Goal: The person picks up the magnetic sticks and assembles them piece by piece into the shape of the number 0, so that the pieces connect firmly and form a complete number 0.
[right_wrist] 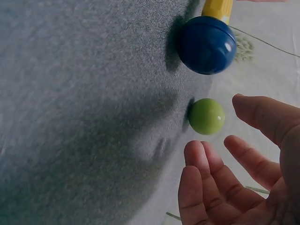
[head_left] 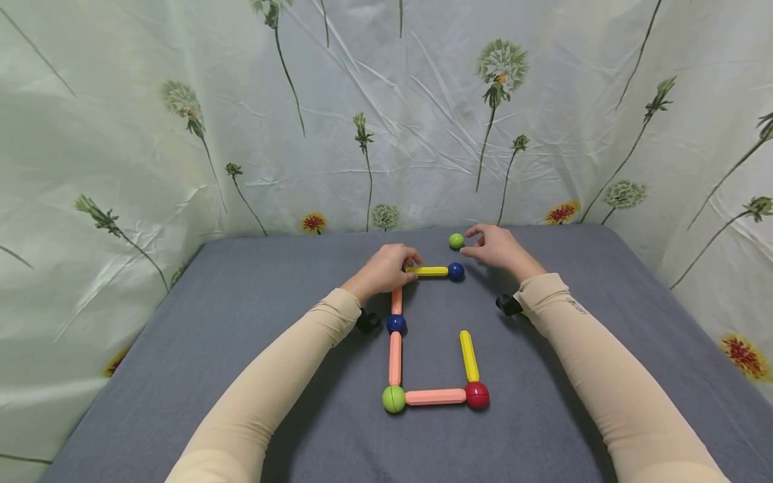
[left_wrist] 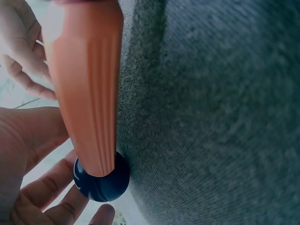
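Observation:
My left hand (head_left: 386, 268) is at the far left corner of a figure of magnetic sticks and balls. Its fingers curl about a blue ball (left_wrist: 105, 180), mostly hidden in the head view, where an orange stick (left_wrist: 86, 89) ends. From that corner a yellow stick (head_left: 430, 272) runs right to another blue ball (head_left: 455, 271). My right hand (head_left: 496, 248) hovers at the back beside a green ball (right_wrist: 206, 116), thumb and fingers spread, with a gap to the ball in the right wrist view.
Nearer on the grey cloth (head_left: 290, 429), a blue ball (head_left: 396, 324), salmon sticks (head_left: 395, 359), a green ball (head_left: 394, 399) and a red ball (head_left: 477, 395) continue the figure. A yellow stick (head_left: 469, 355) points away from the red ball. Behind hangs a flowered curtain (head_left: 423, 134).

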Motion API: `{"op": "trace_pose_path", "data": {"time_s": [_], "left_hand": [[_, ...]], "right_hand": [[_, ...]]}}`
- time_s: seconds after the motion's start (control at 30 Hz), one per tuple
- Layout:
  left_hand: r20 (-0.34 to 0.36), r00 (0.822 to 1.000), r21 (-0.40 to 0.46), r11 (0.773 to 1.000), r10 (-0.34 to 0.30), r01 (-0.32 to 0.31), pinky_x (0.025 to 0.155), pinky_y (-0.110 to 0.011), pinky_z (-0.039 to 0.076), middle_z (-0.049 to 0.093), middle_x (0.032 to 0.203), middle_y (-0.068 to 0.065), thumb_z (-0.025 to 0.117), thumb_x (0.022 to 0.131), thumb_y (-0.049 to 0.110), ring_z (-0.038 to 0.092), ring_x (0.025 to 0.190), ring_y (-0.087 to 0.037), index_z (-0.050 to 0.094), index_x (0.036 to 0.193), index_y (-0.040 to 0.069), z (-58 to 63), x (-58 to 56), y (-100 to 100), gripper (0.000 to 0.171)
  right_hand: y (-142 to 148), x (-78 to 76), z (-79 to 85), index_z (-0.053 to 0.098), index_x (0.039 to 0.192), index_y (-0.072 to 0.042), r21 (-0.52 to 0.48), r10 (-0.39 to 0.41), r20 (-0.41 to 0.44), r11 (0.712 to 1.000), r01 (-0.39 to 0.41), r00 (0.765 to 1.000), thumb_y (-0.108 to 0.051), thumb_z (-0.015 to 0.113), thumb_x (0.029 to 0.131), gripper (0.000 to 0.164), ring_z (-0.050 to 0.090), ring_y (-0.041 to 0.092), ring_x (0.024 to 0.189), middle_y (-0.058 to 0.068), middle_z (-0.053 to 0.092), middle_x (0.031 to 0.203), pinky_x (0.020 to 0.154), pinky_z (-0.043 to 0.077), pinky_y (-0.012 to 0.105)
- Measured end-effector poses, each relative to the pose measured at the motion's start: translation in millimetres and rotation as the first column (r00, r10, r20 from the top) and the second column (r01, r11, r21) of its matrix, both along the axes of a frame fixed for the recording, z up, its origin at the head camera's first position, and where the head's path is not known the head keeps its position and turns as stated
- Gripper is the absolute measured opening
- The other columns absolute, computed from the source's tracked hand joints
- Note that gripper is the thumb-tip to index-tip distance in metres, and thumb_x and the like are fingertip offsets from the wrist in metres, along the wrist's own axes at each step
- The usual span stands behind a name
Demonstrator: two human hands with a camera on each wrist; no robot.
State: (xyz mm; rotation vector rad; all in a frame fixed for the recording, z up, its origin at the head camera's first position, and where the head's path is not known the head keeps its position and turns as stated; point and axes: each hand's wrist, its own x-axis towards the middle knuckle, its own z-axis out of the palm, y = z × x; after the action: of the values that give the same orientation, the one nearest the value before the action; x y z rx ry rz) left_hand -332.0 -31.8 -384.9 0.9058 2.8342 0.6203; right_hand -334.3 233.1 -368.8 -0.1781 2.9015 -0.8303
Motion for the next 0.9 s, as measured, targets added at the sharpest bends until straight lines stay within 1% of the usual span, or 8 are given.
{"op": "trace_pose_path", "data": {"time_s": [0.1, 0.17, 0.3, 0.4, 0.67, 0.77, 0.9], "left_hand": [[0.0, 1.0, -0.005, 1.0, -0.004, 0.004, 0.097, -0.041, 0.057, 0.074, 0.119, -0.01, 0.076, 0.102, 0.015, 0.069, 0.11, -0.025, 0.077, 0.126, 0.012, -1.8, -0.7, 1.4, 0.025], [-0.003, 1.0, -0.009, 1.0, -0.004, 0.004, 0.096, -0.041, 0.057, 0.075, 0.118, -0.01, 0.076, 0.102, 0.015, 0.069, 0.109, -0.024, 0.077, 0.125, 0.013, -2.8, -1.2, 2.3, 0.024], [-0.011, 1.0, -0.01, 1.0, -0.003, 0.003, 0.096, -0.041, 0.058, 0.076, 0.117, -0.009, 0.075, 0.101, 0.012, 0.07, 0.108, -0.024, 0.078, 0.124, 0.013, -3.4, -1.9, 3.7, 0.022], [-0.012, 1.0, -0.002, 1.0, -0.004, 0.004, 0.095, -0.041, 0.058, 0.077, 0.116, -0.009, 0.074, 0.101, 0.01, 0.071, 0.107, -0.024, 0.078, 0.123, 0.012, -3.1, -1.8, 3.9, 0.022], [-0.011, 1.0, 0.001, 1.0, -0.014, 0.015, 0.097, -0.042, 0.058, 0.076, 0.117, -0.01, 0.073, 0.102, 0.009, 0.07, 0.108, -0.025, 0.078, 0.123, 0.011, -2.2, -1.4, 3.3, 0.022], [-0.013, 1.0, -0.001, 1.0, -0.016, 0.016, 0.096, -0.042, 0.058, 0.076, 0.116, -0.01, 0.073, 0.102, 0.009, 0.07, 0.107, -0.025, 0.078, 0.123, 0.012, -2.2, -1.4, 3.3, 0.022], [-0.014, 1.0, -0.003, 1.0, -0.014, 0.014, 0.096, -0.041, 0.058, 0.076, 0.116, -0.01, 0.073, 0.102, 0.009, 0.07, 0.106, -0.024, 0.078, 0.123, 0.012, -2.4, -1.2, 3.4, 0.022]], "right_hand": [[-5.7, -3.2, -1.7, 0.055, 0.15, -0.001, 0.001, -0.005, -0.006, 1.0, 0.005, 1.0, -0.029, 0.068, 0.105, 0.054, 0.066, 0.037, 0.109, 0.029, 0.067, 0.13, 0.098, 0.054, 0.054], [-9.0, -4.8, -1.0, 0.054, 0.151, -0.001, 0.0, -0.005, 0.0, 1.0, 0.005, 1.0, -0.028, 0.068, 0.105, 0.055, 0.066, 0.038, 0.111, 0.029, 0.067, 0.132, 0.099, 0.054, 0.055], [-13.6, -7.3, 1.1, 0.055, 0.15, -0.001, 0.007, 0.0, 0.001, 1.0, 0.0, 1.0, -0.027, 0.068, 0.106, 0.054, 0.068, 0.038, 0.11, 0.03, 0.067, 0.132, 0.097, 0.054, 0.054], [-15.7, -9.0, 1.6, 0.056, 0.149, -0.001, 0.021, 0.003, -0.013, 1.0, -0.003, 1.0, -0.027, 0.068, 0.106, 0.052, 0.068, 0.038, 0.107, 0.03, 0.068, 0.13, 0.094, 0.054, 0.053], [-19.8, -12.4, 0.2, 0.056, 0.149, -0.001, 0.019, 0.003, -0.015, 1.0, -0.003, 1.0, -0.025, 0.068, 0.106, 0.05, 0.068, 0.041, 0.114, 0.03, 0.066, 0.135, 0.096, 0.055, 0.054], [-20.9, -14.0, -0.3, 0.057, 0.147, 0.0, 0.019, 0.004, -0.019, 1.0, -0.004, 1.0, -0.024, 0.068, 0.106, 0.049, 0.068, 0.04, 0.113, 0.029, 0.066, 0.134, 0.095, 0.055, 0.053], [-21.8, -16.3, -2.5, 0.058, 0.143, -0.001, 0.025, 0.004, -0.034, 1.0, -0.003, 0.999, -0.023, 0.071, 0.105, 0.046, 0.067, 0.036, 0.106, 0.027, 0.068, 0.129, 0.092, 0.054, 0.05]]}}
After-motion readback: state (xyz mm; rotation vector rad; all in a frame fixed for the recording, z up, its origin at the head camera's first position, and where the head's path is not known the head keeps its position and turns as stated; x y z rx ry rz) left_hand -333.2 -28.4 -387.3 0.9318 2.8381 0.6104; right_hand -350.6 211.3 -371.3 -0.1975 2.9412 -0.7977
